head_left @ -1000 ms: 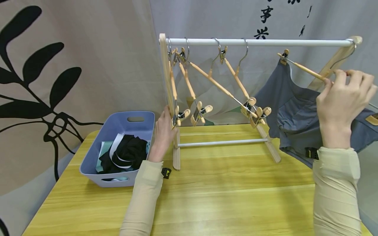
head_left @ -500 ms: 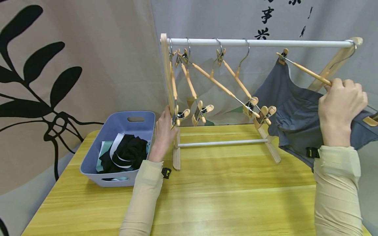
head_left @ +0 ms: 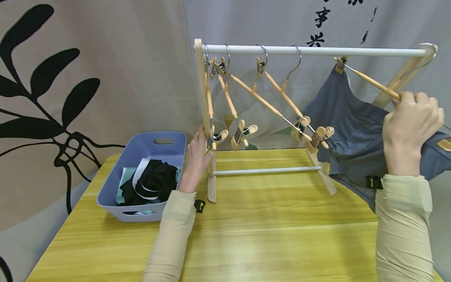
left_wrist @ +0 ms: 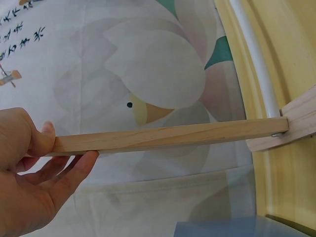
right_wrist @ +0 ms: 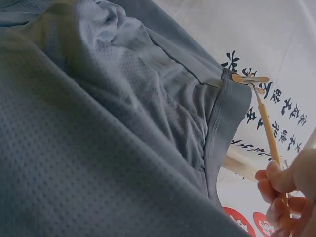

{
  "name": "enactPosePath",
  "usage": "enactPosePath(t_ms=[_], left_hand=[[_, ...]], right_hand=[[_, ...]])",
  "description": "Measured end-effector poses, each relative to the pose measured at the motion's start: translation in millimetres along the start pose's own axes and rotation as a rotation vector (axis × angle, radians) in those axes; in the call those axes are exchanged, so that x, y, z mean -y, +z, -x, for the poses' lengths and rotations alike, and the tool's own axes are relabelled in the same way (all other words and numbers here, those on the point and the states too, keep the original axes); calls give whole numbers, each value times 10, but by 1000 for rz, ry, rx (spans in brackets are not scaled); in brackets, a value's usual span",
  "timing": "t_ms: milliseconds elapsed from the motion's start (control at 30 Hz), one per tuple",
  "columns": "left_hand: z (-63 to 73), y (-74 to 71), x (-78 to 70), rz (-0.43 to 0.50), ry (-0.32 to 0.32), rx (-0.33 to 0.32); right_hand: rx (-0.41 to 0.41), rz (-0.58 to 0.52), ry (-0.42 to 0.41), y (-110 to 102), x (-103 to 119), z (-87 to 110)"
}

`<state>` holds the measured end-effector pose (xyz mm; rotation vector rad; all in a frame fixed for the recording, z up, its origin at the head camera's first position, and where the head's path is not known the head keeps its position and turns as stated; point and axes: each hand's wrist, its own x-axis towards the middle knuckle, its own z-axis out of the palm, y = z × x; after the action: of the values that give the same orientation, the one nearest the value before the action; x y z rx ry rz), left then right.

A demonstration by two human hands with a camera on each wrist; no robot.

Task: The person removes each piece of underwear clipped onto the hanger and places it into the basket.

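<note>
On the left, my left hand grips the wooden side post of a small clothes rack, thumb above and fingers below it in the left wrist view. My right hand pinches the bar of a wooden clip hanger at the rack's right end. Grey-blue shorts hang from that hanger, one clip biting the waistband. The hanger's metal hook shows at the right end of the white rail; whether it bears on the rail I cannot tell.
Several bare clip hangers hang on the rail's left half, tilted. Left of the rack, a blue basket holds black and light-coloured clothes. Everything stands on a yellow wooden table, with a printed curtain behind.
My right hand has come down a little along the hanger bar, and the hook has shifted up and right at the rail's end. My left hand has kept its hold on the post.
</note>
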<state>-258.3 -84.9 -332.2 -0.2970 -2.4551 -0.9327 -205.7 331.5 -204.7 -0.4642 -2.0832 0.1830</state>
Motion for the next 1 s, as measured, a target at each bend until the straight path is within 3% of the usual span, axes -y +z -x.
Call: enactPosePath(t_ms=[733,1000], left_hand=[[15,10,1,13,29,-23],[17,7,3,20,22,-17]], right_hand=[[-119,-63,-70,-130,122,107],[-129,-85,-85,-161,157,197]])
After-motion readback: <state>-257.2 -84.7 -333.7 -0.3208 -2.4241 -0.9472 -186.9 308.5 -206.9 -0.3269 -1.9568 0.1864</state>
